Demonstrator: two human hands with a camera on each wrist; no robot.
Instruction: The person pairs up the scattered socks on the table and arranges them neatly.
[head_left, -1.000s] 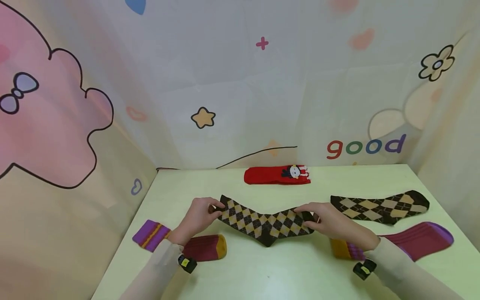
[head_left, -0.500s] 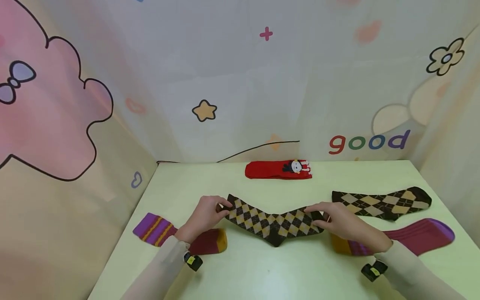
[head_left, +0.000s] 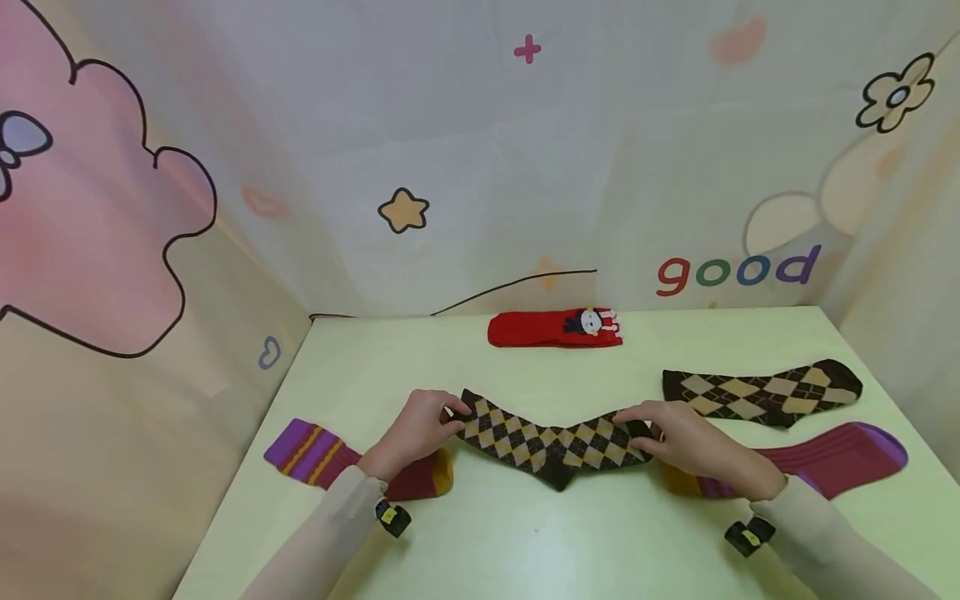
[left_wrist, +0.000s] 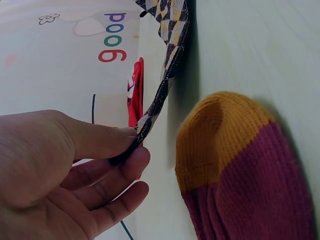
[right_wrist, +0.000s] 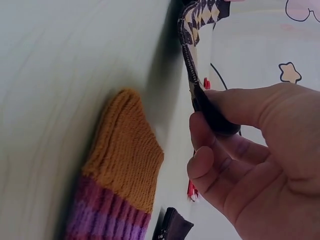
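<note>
Diamond sock [head_left: 551,447], one: over the table [head_left: 540,550], between your hands; cuff pinched by your left hand [head_left: 415,427], toe pinched by your right hand [head_left: 672,433]; for smooth fabric, you probably do best tensioning both ends evenly, lightly

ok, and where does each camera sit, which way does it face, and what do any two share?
Head: on the head, facing forward and down at the table; left hand, right hand and pale sleeves show.
Left wrist: on that wrist, facing the left hand's pinch, picture turned sideways; the left hand shows, plus a yellow-toed sock.
Right wrist: likewise, facing the right hand's pinch; the right hand shows, plus a yellow-cuffed sock.
Both wrist views share: held argyle sock, red sock.
</note>
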